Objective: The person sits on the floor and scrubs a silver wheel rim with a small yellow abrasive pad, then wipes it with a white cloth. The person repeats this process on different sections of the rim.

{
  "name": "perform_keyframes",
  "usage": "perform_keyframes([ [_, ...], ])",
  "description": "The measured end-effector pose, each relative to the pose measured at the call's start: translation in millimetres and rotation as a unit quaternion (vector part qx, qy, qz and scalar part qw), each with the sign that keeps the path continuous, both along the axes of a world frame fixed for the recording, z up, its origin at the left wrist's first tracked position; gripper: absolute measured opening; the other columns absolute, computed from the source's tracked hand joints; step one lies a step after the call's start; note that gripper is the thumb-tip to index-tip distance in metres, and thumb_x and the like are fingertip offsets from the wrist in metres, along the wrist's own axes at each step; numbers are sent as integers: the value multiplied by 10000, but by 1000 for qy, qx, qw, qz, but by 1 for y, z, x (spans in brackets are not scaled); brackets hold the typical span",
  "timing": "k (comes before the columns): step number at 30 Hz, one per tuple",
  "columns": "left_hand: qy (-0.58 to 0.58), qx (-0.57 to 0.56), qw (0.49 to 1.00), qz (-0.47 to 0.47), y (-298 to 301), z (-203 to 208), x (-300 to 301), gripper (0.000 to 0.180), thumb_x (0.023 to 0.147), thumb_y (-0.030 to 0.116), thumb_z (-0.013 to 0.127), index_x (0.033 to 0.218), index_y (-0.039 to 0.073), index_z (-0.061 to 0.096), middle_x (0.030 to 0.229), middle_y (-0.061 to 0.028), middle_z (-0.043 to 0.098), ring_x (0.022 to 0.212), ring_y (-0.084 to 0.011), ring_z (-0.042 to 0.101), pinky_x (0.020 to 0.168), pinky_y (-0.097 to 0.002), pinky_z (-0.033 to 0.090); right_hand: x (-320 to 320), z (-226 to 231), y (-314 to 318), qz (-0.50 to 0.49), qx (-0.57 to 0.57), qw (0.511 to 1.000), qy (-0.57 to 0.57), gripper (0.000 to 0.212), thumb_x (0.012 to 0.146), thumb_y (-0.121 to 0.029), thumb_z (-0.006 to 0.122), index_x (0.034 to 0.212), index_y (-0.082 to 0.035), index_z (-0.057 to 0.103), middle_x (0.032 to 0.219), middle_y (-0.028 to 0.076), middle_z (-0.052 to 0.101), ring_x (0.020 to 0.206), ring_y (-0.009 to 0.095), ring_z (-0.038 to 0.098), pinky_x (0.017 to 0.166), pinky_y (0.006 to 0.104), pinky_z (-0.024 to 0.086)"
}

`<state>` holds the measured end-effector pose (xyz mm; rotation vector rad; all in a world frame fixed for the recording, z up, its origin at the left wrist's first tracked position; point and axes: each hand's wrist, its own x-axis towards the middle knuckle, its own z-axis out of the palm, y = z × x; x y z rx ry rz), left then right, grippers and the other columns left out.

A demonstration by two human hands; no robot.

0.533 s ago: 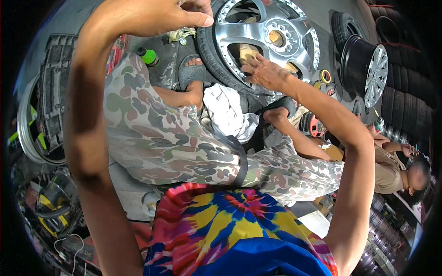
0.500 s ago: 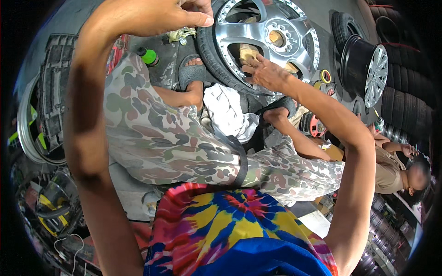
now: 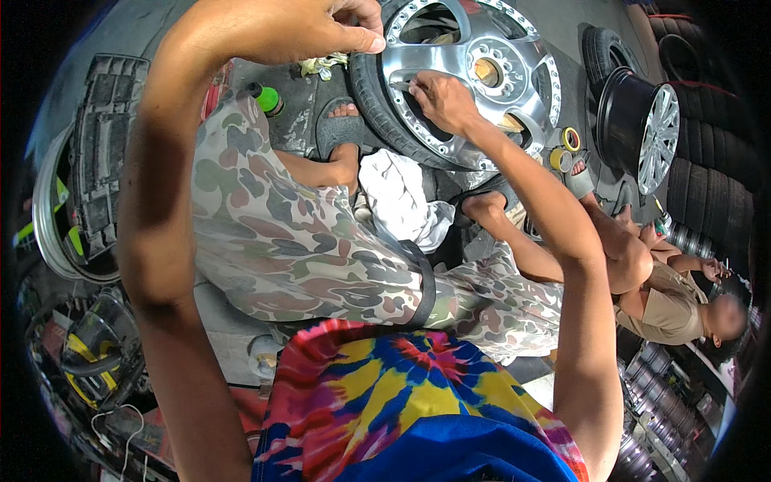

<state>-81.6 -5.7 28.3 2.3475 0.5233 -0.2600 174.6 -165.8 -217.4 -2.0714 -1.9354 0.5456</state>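
A silver multi-spoke alloy wheel [image 3: 438,60] with a black tyre [image 3: 376,104] stands in front of my feet. My left hand [image 3: 313,32] is at its upper left edge, thumb against the rim's border and fingers curled; its upper part leaves the frame. My right hand [image 3: 443,100] lies against a lower left spoke, fingers bent in and pressed together. What those fingers hold, if anything, is hidden. Something tan shows through the centre hole and the gaps between spokes. A white cloth [image 3: 393,193] lies bunched between my sandalled feet.
A green-capped bottle [image 3: 265,99] and a pale crumpled rag [image 3: 324,64] lie left of the wheel. Tape rolls [image 3: 570,139] sit to its right. Another rim [image 3: 638,128] and a tyre [image 3: 610,56] stand farther right. Another person [image 3: 658,309] sits at the right.
My right hand has moved up and left on the wheel, and its spread fingers have curled in. My left hand stays at the rim. The other person's legs now show more.
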Motion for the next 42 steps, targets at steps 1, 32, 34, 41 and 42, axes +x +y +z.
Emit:
perform_keyframes([
  [1,-13,-7,1000,-14,-1,8,-2,365,1017,329,647,1179,19,754,1066,-192,778,976,-332,742,855,-395,563,-2,-2,2,-13,5,1000,-2,229,1051,-256,624,1088,-42,696,970,208,743,904,440,704,791,519,554],
  [32,29,22,999,-3,-3,0,-2,376,1017,345,634,1216,51,758,1125,-175,777,1027,-316,734,904,-399,555,-7,1,25,92,11,992,-86,247,987,-251,650,1133,-73,741,1034,203,753,932,429,729,833,518,590],
  [34,18,0,1000,-14,0,4,-3,372,1019,341,633,1213,50,758,1126,-175,777,1024,-318,734,901,-400,555,0,-6,26,102,20,990,-91,243,980,-252,659,1125,-73,737,1017,206,754,926,428,730,822,522,590],
  [41,41,14,999,0,-7,7,1,372,1016,340,629,1201,45,760,1099,-176,779,1002,-324,738,889,-396,557,2,-3,36,124,-6,987,-103,234,962,-247,685,1099,-62,724,964,213,753,919,423,732,802,522,590],
  [42,12,34,999,-8,-9,7,0,374,1014,341,629,1201,44,760,1092,-176,780,997,-326,738,883,-396,558,6,-5,33,125,-16,987,-99,220,962,-236,685,1093,-62,719,961,212,752,913,422,732,797,524,590],
])
